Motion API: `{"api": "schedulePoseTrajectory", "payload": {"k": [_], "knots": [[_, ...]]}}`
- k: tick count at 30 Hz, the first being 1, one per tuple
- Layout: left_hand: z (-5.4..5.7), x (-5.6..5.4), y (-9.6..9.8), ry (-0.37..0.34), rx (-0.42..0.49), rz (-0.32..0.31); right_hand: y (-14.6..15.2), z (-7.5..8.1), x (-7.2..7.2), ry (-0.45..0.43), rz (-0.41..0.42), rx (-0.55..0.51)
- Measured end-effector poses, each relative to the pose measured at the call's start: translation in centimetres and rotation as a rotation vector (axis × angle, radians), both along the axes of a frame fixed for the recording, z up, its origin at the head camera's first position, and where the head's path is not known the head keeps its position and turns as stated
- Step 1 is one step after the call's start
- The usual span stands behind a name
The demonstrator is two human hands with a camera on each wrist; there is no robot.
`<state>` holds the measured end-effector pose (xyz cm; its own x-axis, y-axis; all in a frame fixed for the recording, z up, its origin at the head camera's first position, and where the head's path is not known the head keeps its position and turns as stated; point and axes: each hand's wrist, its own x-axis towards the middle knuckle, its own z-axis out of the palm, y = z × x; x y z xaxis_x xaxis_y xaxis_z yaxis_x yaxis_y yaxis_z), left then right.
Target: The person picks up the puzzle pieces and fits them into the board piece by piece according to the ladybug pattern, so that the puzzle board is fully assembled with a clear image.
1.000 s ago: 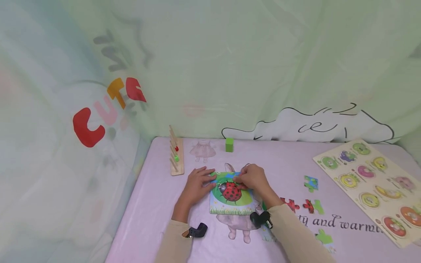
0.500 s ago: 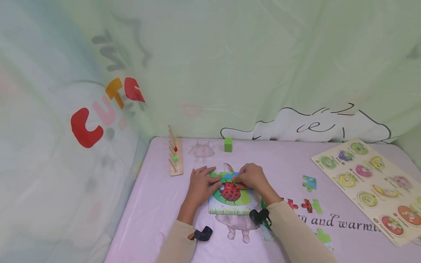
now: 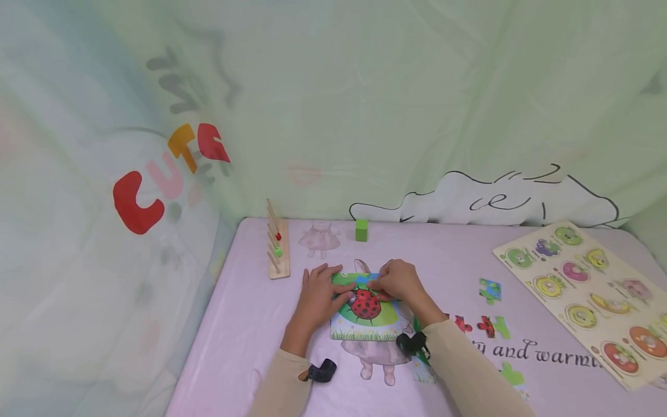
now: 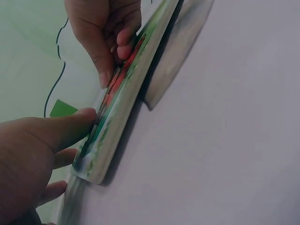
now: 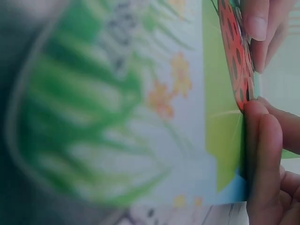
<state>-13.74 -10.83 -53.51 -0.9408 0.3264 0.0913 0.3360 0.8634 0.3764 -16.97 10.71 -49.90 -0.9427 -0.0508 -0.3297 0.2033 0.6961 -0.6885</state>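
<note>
Ladybird puzzle (image 3: 365,307), on worktop (image 3: 229,359). Right grip (image 3: 400,284), one o'clock: pinching a red piece (image 5: 236,65). Left grip (image 3: 319,296), ten o'clock: unclenched, thumb (image 4: 77,121) pressing. Advisable: align edges, press level. Outlying: loose pieces (image 3: 491,291), three o'clock.

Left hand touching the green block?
Apart. Head view: tablecloth shows between left hand and green block. The left wrist view only lines them up.

there are two hands (image 3: 316,298) (image 3: 400,282), one ladybug puzzle (image 3: 366,310), one green cube (image 3: 361,230).
</note>
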Motion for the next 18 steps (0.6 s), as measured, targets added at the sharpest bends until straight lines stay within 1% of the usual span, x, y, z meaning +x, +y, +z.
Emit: {"api": "schedulePoseTrajectory", "payload": {"k": [3, 6, 9, 11, 14, 18], "knots": [[-0.1, -0.1, 0.0, -0.002, -0.003, 0.008, 0.2, 0.2, 0.1, -0.008, 0.041, -0.035], [-0.2, -0.1, 0.0, -0.007, 0.005, 0.012, 0.5, 0.3, 0.0, 0.027, 0.113, -0.067], [-0.3, -0.1, 0.0, 0.001, 0.014, 0.013, 1.0, 0.2, -0.4, 0.081, 0.199, -0.062], [-0.4, -0.1, 0.1, 0.007, 0.02, 0.016, 1.2, 0.0, -0.7, 0.079, 0.235, -0.06], [-0.5, -0.1, 0.1, 0.015, 0.046, 0.021, 1.4, -0.2, -1.3, 0.044, 0.247, -0.068], [-0.7, 0.0, 0.0, 0.027, 0.08, 0.022, 1.4, -0.3, -1.8, 0.043, 0.276, -0.027]]}}
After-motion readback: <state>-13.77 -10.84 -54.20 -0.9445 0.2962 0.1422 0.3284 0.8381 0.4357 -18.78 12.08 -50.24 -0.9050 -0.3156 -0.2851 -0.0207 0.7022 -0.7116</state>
